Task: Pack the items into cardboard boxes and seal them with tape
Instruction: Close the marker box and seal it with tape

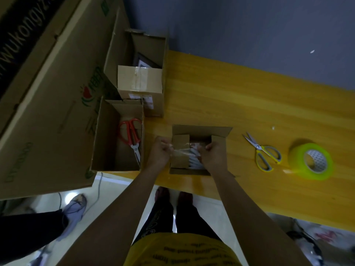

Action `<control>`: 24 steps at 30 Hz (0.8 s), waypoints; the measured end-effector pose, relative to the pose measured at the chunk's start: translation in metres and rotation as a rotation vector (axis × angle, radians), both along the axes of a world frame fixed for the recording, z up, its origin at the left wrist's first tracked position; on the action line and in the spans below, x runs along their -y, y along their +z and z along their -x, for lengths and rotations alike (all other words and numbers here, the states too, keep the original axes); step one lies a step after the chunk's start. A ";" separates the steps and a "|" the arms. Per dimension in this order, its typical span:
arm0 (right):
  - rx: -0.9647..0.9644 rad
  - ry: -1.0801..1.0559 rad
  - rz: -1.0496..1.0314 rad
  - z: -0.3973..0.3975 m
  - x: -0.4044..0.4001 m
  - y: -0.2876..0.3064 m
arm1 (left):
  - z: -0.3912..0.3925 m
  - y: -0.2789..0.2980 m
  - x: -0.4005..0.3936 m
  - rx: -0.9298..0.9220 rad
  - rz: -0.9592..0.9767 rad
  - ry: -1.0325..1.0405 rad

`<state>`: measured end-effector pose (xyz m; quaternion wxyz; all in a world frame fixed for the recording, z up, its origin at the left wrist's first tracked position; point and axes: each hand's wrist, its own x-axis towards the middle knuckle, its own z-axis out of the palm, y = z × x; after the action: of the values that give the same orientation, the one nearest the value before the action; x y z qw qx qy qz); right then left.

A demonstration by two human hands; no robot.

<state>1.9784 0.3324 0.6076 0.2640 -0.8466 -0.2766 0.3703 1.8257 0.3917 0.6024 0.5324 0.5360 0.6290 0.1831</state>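
Note:
A small cardboard box point(219, 133) stands open on the yellow wooden table point(240, 104), near its front edge. A white item point(194, 162) shows inside the box. My left hand point(160, 150) and my right hand point(212, 152) each pinch one end of a strip of clear tape point(184, 151) stretched between them over the box's left flap. A roll of clear tape point(311, 160) with a greenish rim lies to the right. Scissors with yellow-grey handles point(263, 152) lie between the box and the roll.
An open box point(104, 135) at left holds red-handled scissors point(130, 137). Behind it stands a taller open box point(163, 77) with a taped smaller box point(140, 79) inside. A large printed carton point(48, 104) leans at the left. Another person's leg and shoe point(75, 210) are on the floor.

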 end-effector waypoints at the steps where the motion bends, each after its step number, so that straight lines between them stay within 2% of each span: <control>1: 0.055 0.031 0.018 0.000 -0.001 0.000 | 0.000 -0.002 0.000 0.007 0.004 0.000; 9: 0.205 0.151 0.076 0.002 -0.001 0.002 | -0.001 -0.011 0.001 0.014 0.053 -0.021; 14: 0.186 0.078 0.069 0.004 -0.001 -0.006 | -0.004 -0.013 0.001 -0.018 0.095 -0.039; 19: 0.138 0.045 0.005 0.008 -0.002 -0.012 | -0.005 -0.013 0.001 -0.047 0.057 -0.061; 22: 0.110 0.007 -0.020 0.009 -0.002 -0.013 | -0.001 -0.008 0.000 -0.213 0.017 -0.138; 24: 0.025 -0.030 -0.057 0.010 -0.002 -0.014 | 0.003 -0.003 -0.001 -0.439 -0.160 -0.265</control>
<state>1.9685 0.3347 0.5933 0.2900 -0.8473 -0.2776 0.3478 1.8232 0.3925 0.5997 0.3585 0.6811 0.6371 0.0404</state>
